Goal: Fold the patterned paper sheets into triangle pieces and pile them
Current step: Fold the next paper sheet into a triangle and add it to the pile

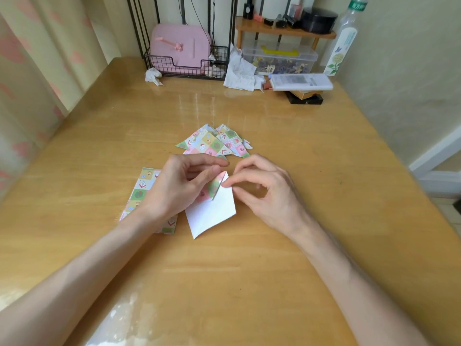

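- The paper sheet (213,216) under work lies white side up near the middle of the worktop (249,283), turned so that one corner points towards the person.
- The upper part of this sheet is turned over, forming a patterned flap (215,187) that rests on the white face.
- The left hand (184,181) is closed, fingers curled. Its thumb and forefinger pinch the patterned flap along its left side.
- The right hand (262,188) is also curled. Its thumb tip and forefinger meet on the sheet's upper corner, just beside the flap, and the other fingers are tucked under the palm, clear of the paper.
- Both forearms reach in from the near edge of the worktop.
- A pile of triangle pieces (212,143) lies just beyond the hands, patterned side up, loosely overlapped and fanned rather than squared.
- A stack of flat patterned sheets (141,191) lies to the left of the sheet, partly covered by the left wrist.
- At the far edge of the worktop stand a wire basket (184,67) holding a pink case (179,46), a clear plastic box (279,58) under a small wooden shelf (284,31), and a tall bottle (344,38).
- Crumpled tissue (153,76) lies in front of the basket.
- A curtain (37,58) hangs along the left side.
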